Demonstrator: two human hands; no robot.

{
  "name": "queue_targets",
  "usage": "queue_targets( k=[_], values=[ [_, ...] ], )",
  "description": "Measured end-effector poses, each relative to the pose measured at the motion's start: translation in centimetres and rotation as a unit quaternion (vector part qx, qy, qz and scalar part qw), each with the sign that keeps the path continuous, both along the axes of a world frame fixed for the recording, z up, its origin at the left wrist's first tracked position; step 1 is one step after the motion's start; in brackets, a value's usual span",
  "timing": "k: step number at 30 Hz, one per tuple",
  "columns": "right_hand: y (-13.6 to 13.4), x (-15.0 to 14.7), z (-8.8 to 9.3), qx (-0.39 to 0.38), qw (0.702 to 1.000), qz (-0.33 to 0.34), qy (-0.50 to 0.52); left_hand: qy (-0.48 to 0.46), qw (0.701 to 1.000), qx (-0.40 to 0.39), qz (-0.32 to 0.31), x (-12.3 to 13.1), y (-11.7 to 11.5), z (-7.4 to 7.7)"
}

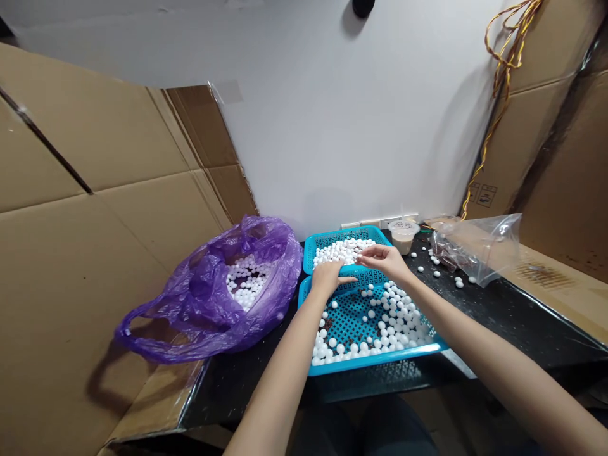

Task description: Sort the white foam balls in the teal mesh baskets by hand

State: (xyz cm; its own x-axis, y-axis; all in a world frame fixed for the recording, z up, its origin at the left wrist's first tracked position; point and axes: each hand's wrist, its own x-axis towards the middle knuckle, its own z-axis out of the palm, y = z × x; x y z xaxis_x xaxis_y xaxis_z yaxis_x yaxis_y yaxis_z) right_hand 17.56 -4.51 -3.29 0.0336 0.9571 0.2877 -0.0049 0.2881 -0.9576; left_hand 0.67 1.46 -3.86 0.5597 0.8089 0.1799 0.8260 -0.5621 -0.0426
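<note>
Two blue plastic baskets stand one behind the other. Many small white balls fill the far basket; more balls and brown bits lie in the near basket, mostly along its right and front sides. My left hand rests where the two rims meet, thumb stretched out to the right and fingertips partly hidden. Above the far basket's right front, my right hand is closed in a pinch, with what looks like a white ball at its fingertips.
A purple plastic bag with white balls inside lies open at left. Behind the baskets on the right stand a lidded cup and a clear bag with brown contents. Loose balls dot the black table. Cardboard walls both sides.
</note>
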Motion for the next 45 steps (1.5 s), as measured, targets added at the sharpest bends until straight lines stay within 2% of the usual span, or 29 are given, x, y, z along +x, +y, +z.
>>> queue_targets(
  k=[2, 5, 8, 11, 14, 20, 22, 24, 27, 30, 36, 45],
  values=[
    [0.2, 0.4, -0.2, 0.008, 0.997, -0.081, 0.011, -0.003, 1.000, 0.004, -0.005, 0.0, 0.1, -0.1],
    [0.6, 1.1, -0.8, -0.006, 0.981, -0.188, -0.044, -0.007, 1.000, 0.014, -0.012, 0.0, 0.1, -0.2],
    [0.9, 1.8, -1.3, -0.042, 0.966, -0.236, -0.099, -0.003, 1.000, 0.018, -0.014, 0.0, 0.2, -0.2],
    [1.1, 2.0, -1.6, -0.068, 0.968, -0.219, -0.105, 0.001, 1.000, 0.016, -0.012, 0.0, 0.1, -0.1],
    [1.2, 1.7, -1.6, -0.058, 0.974, -0.192, -0.106, 0.000, 1.000, 0.016, -0.012, 0.0, 0.2, -0.2],
    [0.5, 0.8, -1.1, 0.061, 0.969, -0.180, -0.157, -0.002, 1.000, 0.009, -0.011, 0.0, 0.3, -0.5],
    [0.1, 0.3, -1.0, 0.093, 0.966, -0.128, -0.205, -0.001, 1.000, 0.007, -0.011, 0.0, 0.3, -0.5],
    [-0.2, -0.2, -1.0, 0.094, 0.955, -0.040, -0.277, 0.003, 1.000, 0.006, -0.008, 0.0, 0.3, -0.4],
    [-0.4, -0.9, -1.5, 0.078, 0.917, 0.049, -0.388, 0.008, 1.000, 0.004, -0.002, 0.0, 0.2, -0.3],
    [-0.4, -1.3, -1.9, 0.061, 0.888, 0.032, -0.455, 0.013, 1.000, 0.003, -0.002, 0.0, 0.3, -0.4],
    [-0.3, -1.1, -2.1, -0.002, 0.852, -0.012, -0.523, 0.013, 1.000, 0.013, -0.001, 0.0, 0.3, -0.5],
    [-0.3, -0.9, -2.3, -0.031, 0.832, -0.030, -0.553, -0.004, 1.000, 0.010, -0.004, 0.1, 0.3, -0.4]
  ],
)
